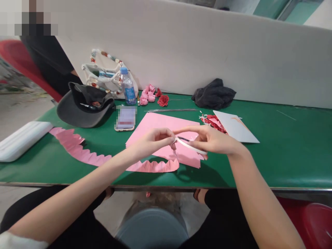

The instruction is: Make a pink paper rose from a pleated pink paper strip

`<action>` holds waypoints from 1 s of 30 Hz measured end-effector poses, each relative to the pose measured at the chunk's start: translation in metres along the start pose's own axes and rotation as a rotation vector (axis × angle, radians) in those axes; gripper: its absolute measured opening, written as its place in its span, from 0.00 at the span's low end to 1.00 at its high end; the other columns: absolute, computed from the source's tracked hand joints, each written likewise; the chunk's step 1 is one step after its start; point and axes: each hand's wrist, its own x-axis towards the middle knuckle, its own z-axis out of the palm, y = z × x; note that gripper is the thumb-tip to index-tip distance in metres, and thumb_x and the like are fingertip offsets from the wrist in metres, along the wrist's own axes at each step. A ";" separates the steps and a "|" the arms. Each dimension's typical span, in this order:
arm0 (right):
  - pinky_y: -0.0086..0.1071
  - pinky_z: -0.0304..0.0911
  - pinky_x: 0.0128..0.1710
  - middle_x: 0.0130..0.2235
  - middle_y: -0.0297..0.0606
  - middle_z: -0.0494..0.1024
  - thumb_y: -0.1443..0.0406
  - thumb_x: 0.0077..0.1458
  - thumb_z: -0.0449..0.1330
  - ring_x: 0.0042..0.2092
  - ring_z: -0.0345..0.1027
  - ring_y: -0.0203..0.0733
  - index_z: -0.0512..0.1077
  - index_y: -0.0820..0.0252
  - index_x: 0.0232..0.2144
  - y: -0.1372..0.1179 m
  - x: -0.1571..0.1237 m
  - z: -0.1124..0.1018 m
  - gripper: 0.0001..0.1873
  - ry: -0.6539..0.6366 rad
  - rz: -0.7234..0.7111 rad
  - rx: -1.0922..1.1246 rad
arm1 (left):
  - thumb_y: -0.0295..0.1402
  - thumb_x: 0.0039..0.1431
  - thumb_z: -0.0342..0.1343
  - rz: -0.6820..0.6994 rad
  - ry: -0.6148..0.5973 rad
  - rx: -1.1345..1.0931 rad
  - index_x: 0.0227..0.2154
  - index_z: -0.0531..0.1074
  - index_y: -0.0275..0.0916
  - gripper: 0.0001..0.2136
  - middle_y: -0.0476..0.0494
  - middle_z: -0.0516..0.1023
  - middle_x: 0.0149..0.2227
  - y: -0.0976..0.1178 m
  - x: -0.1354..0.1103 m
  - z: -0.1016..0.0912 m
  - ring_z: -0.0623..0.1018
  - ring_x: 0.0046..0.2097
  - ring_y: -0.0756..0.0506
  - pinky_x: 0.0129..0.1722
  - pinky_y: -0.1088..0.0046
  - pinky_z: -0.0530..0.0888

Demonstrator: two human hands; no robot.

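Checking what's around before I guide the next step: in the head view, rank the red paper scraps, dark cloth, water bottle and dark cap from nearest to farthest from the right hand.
From the right hand:
1. Red paper scraps, just behind it.
2. Dark cloth, farther back, against the white panel.
3. Water bottle, far back to the left.
4. Dark cap, farthest, on the left.

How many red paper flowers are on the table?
2. One bigger red paper flower sits beside the pink paper flowers, and a smaller one sits just behind it. More could be hidden behind the pink ones.
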 end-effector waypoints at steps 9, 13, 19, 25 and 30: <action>0.25 0.52 0.17 0.32 0.31 0.78 0.62 0.54 0.65 0.18 0.57 0.25 0.75 0.60 0.31 -0.001 0.007 0.014 0.06 0.173 -0.006 -0.106 | 0.41 0.64 0.55 -0.002 -0.102 0.048 0.34 0.75 0.35 0.12 0.44 0.79 0.35 0.003 -0.001 -0.007 0.78 0.41 0.45 0.46 0.67 0.72; 0.28 0.59 0.29 0.32 0.32 0.78 0.66 0.57 0.62 0.28 0.65 0.33 0.76 0.58 0.31 -0.007 0.004 0.016 0.03 0.173 -0.078 -0.299 | 0.42 0.64 0.55 0.001 -0.118 0.118 0.35 0.75 0.36 0.13 0.45 0.78 0.32 0.003 -0.002 -0.008 0.78 0.39 0.46 0.44 0.69 0.73; 0.30 0.61 0.35 0.34 0.33 0.81 0.73 0.59 0.57 0.35 0.71 0.37 0.77 0.58 0.32 -0.009 0.002 0.021 0.10 0.152 -0.141 -0.379 | 0.39 0.62 0.57 0.038 -0.098 0.308 0.35 0.76 0.37 0.10 0.45 0.80 0.34 0.006 -0.006 -0.004 0.79 0.37 0.45 0.42 0.69 0.75; 0.31 0.62 0.36 0.36 0.35 0.81 0.72 0.62 0.55 0.36 0.71 0.38 0.76 0.58 0.33 -0.012 0.001 0.025 0.10 0.099 -0.126 -0.478 | 0.36 0.64 0.54 0.042 -0.098 0.487 0.35 0.78 0.37 0.10 0.45 0.81 0.33 0.010 -0.010 -0.002 0.79 0.36 0.46 0.40 0.71 0.73; 0.30 0.62 0.33 0.34 0.34 0.80 0.71 0.61 0.58 0.34 0.71 0.37 0.76 0.59 0.34 -0.012 -0.002 0.031 0.07 0.090 -0.183 -0.539 | 0.34 0.64 0.53 0.092 -0.160 0.538 0.35 0.79 0.38 0.10 0.46 0.81 0.32 0.006 -0.009 -0.005 0.77 0.35 0.46 0.38 0.72 0.71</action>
